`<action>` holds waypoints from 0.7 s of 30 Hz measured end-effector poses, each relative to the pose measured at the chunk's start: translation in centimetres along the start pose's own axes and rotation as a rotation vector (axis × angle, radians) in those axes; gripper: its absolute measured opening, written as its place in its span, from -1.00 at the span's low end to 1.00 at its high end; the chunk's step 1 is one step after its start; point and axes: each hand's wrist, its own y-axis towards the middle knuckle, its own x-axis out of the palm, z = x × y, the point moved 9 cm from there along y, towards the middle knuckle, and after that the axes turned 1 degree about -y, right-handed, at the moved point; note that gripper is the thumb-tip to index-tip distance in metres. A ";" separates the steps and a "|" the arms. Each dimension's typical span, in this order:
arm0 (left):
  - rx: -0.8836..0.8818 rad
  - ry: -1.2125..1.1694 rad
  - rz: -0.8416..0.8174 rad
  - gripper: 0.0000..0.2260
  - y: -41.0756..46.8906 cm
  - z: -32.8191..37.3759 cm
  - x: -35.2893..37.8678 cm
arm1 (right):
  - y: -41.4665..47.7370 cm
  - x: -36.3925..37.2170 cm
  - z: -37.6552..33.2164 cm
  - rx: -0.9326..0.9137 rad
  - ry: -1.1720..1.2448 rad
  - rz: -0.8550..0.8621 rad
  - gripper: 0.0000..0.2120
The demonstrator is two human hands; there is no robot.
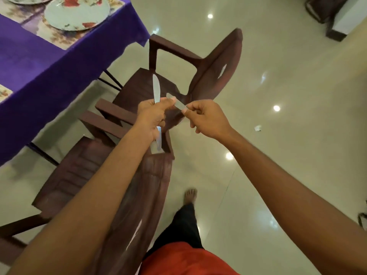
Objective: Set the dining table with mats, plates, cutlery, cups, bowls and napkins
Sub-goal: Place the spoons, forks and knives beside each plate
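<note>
Beyond table [39,62] edge, hands [154,118] [208,121] with apparent knives [156,88]

I get warm, dim indoor light from overhead lamps; their round reflections glare off the glossy cream tiled floor [297,92]. Shadows are soft and faint. Everything looks slightly soft, and motion smears the edge of the purple-clothed desk [39,72] and the near dark brown plastic chair [75,175]. The wide lens bows straight lines and swells the person's bare left forearm [89,205] toward the bottom corner.
</note>
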 end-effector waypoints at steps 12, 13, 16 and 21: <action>-0.061 -0.186 0.147 -0.80 18.5 6.3 11.9 | 22.9 -8.4 6.3 -0.150 -0.099 -0.217 -0.81; -0.063 -0.190 0.164 -0.80 19.8 7.0 12.8 | 24.5 -9.2 6.7 -0.165 -0.103 -0.213 -0.83; -0.053 -0.205 0.214 -0.82 23.8 8.8 15.4 | 29.4 -11.1 8.5 -0.185 -0.082 -0.225 -0.81; -0.006 -0.222 0.308 -0.86 31.5 12.2 19.7 | 39.1 -14.2 12.5 -0.148 0.016 -0.290 -0.77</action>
